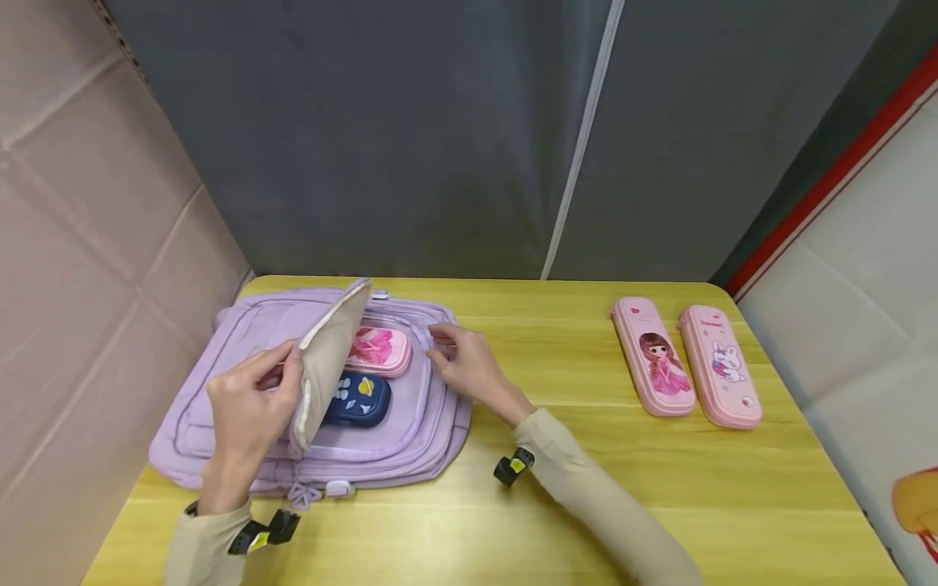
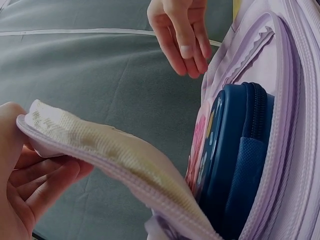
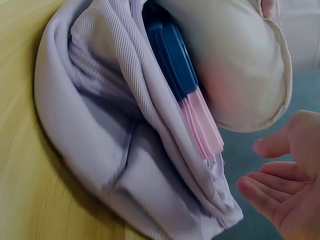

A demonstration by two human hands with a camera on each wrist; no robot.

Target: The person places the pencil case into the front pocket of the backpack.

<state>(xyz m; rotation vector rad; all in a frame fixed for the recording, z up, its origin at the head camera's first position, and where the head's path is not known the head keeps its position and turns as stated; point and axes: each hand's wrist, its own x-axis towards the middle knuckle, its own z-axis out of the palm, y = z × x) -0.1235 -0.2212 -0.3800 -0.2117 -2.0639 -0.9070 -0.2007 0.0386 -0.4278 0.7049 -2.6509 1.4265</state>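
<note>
While the left hand (image 1: 252, 395) pinches the edge of the raised cream-lined flap (image 1: 331, 362), the right hand (image 1: 469, 362) holds nothing, its fingers loosely extended beside the pocket opening of the lilac backpack (image 1: 220, 382). The backpack lies flat on the counter (image 1: 454, 521), and in its pocket a pink pencil case (image 1: 388, 352) and a navy pencil case (image 1: 365, 400) sit side by side, both partly covered by the flap in the head view. To do this well, the flap is best kept lifted by its rim, high enough for its lining not to drag across the cases, while the free hand works from the open side. Any touch on the cases should probably be flat and gentle, so that neither rides over the zipper edge. Two more pink cases, one with a doll (image 1: 655, 358) and one with a rabbit (image 1: 721, 368), lie well apart to the right.
</note>
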